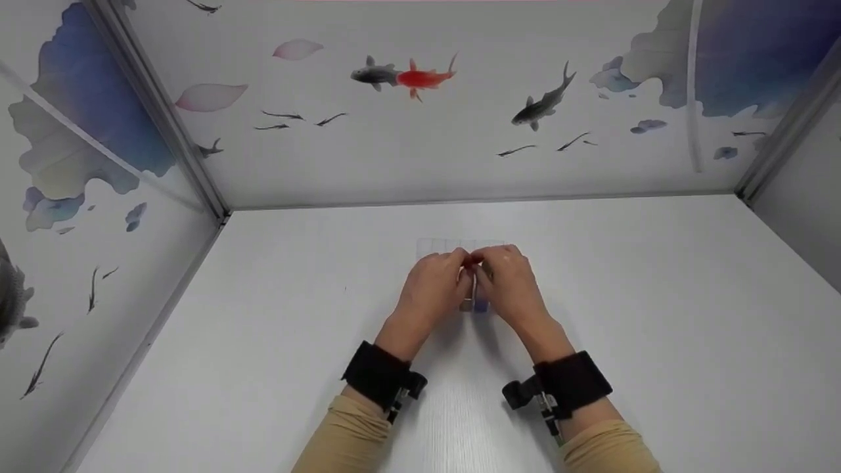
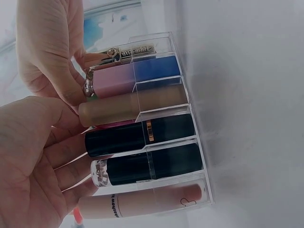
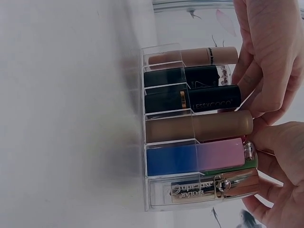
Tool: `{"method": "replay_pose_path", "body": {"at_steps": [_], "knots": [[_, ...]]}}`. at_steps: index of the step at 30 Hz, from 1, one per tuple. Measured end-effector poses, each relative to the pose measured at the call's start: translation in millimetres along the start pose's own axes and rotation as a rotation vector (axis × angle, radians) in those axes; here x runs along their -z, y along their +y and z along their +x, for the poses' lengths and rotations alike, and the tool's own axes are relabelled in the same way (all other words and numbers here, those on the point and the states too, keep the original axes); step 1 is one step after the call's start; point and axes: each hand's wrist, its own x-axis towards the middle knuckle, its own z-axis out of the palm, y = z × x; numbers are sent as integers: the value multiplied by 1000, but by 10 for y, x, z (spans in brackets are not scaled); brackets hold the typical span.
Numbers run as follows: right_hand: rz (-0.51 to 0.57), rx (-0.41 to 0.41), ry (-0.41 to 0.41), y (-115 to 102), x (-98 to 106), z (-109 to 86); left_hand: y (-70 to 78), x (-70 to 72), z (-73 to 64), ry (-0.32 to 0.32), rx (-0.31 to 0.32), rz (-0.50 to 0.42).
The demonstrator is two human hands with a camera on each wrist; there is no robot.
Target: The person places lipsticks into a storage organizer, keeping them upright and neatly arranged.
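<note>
A clear divided organizer (image 2: 207,190) holds several lipstick tubes upright, among them a gold tube (image 3: 228,124), a blue-and-pink tube (image 3: 221,154), black tubes (image 2: 114,141) and a pale pink tube (image 2: 95,207). My left hand (image 1: 431,284) and right hand (image 1: 511,281) meet over it. Their curled fingertips close around a small red lipstick (image 1: 470,263) behind the gold tube; most of it is hidden by the fingers and front row. In the left wrist view, several left fingers lie behind the black tubes.
The organizer stands on a white table (image 1: 263,341). White panels with painted fish and leaves (image 1: 420,144) enclose the back and sides. A green item (image 3: 251,161) shows partly behind the blue-and-pink tube.
</note>
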Motion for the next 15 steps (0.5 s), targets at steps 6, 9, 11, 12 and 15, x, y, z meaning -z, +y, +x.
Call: {"method": "replay_pose_path", "body": {"at_steps": [6, 9, 11, 12, 15], "knots": [[20, -2, 4, 25, 9, 12, -15, -4, 0, 29, -14, -2], [27, 5, 14, 44, 24, 11, -21, -3, -7, 49, -19, -24], [26, 13, 17, 50, 40, 11, -27, 10, -14, 51, -18, -34], [25, 19, 19, 48, 50, 9, -31, 15, -18, 48, -15, -33], [13, 28, 4, 38, 79, 1, -48, 40, -32, 30, 1, -19]]}}
